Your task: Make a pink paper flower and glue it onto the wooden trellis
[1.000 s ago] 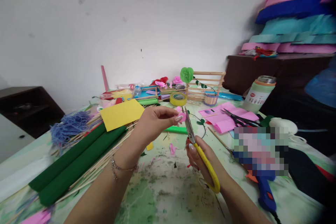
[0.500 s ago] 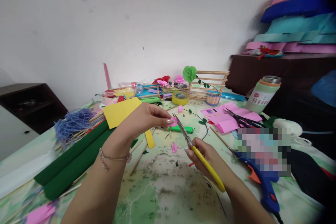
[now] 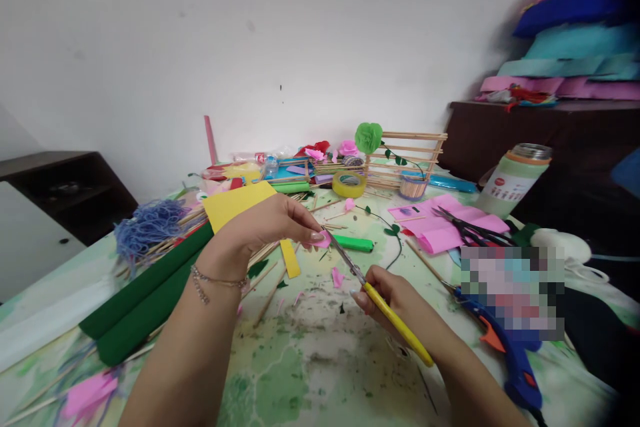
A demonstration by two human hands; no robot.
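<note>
— What is held in the left hand (image 3: 270, 223)?

— A small pink paper piece (image 3: 323, 239) is pinched between its thumb and fingertips. The piece is held up over the middle of the counter (image 3: 310, 360).

— And the right hand (image 3: 395, 293)?

— It is closed around the yellow-handled scissors (image 3: 385, 310). The blade tips are right at the pink paper piece. It cannot be told how wide the blades are parted.

— What is seen by the left edge of the counter?

— Two green paper rolls (image 3: 150, 300) are laid there, with thin wooden sticks (image 3: 265, 280) under them. A bunch of blue yarn (image 3: 147, 223) is found just behind the rolls. A yellow paper sheet (image 3: 235, 203) is laid behind the left hand.

— What is seen near the far edge?

— A yellow tape roll (image 3: 349, 183) is set there, beside a wooden stick frame (image 3: 405, 157). A green paper flower (image 3: 369, 137) is stuck on the frame.

— And toward the right edge?

— Pink paper sheets (image 3: 435, 237) are spread out, and black scissors (image 3: 470, 227) are laid on them. A blue glue gun (image 3: 505, 360) is laid near the right arm. A flask (image 3: 513, 180) is stood up at the far right corner.

— Is anything laid under the hands?

— Small pink scraps (image 3: 337, 277) are scattered there, and a green marker (image 3: 353, 243) is laid just behind them.
</note>
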